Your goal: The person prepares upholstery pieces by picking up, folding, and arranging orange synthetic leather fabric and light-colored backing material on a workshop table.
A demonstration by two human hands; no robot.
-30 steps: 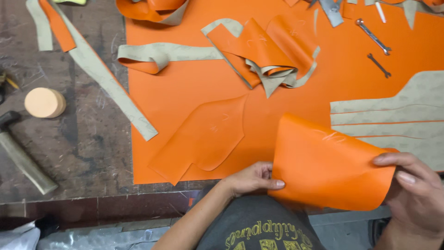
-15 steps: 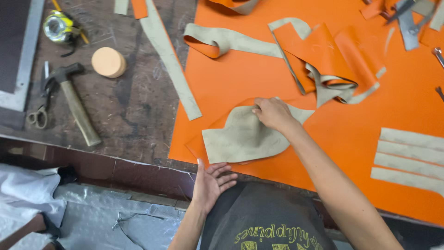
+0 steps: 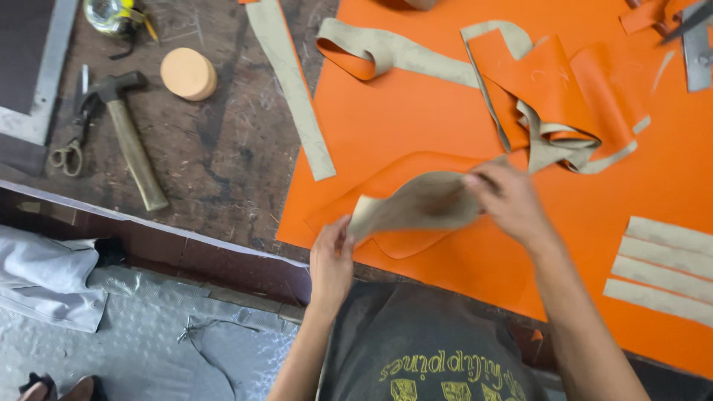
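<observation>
A dark, scratched wooden workbench (image 3: pixel 223 156) fills the upper left of the frame, with its front edge running diagonally down toward the centre. Below it, at lower left, lie a crinkled silver sheet (image 3: pixel 141 334) and a bundle of pale grey cloth (image 3: pixel 44 278).

The largest thing on the bench is one big sheet of orange leather-like material (image 3: pixel 416 111), spread across the whole right half of the frame. On it, at upper right, sits a tangle of curled orange and beige offcuts (image 3: pixel 557 96). At the right edge lie four flat beige strips (image 3: pixel 661 271), side by side. One long beige strip (image 3: pixel 293 82) crosses the sheet's left edge onto the bare wood.

In the centre is a cut orange piece with a beige underside (image 3: pixel 416 204), lifted and curling above the big sheet. The left hand (image 3: pixel 330 260) pinches its near left corner between thumb and fingers. The right hand (image 3: pixel 509 200) has closed fingers on its upper right edge. Half a second earlier this piece lay flat, beige side up, pressed by the right hand alone, while the left hand hung open off the bench edge.

At upper left are one wooden-handled hammer (image 3: pixel 126 137), one pair of scissors (image 3: pixel 73 141), one round tan disc (image 3: pixel 188 73) and one yellow-and-chrome tape measure (image 3: pixel 115 15). A flat grey metal frame (image 3: pixel 41 82) lies at the far left edge. No container shows in the picture.
</observation>
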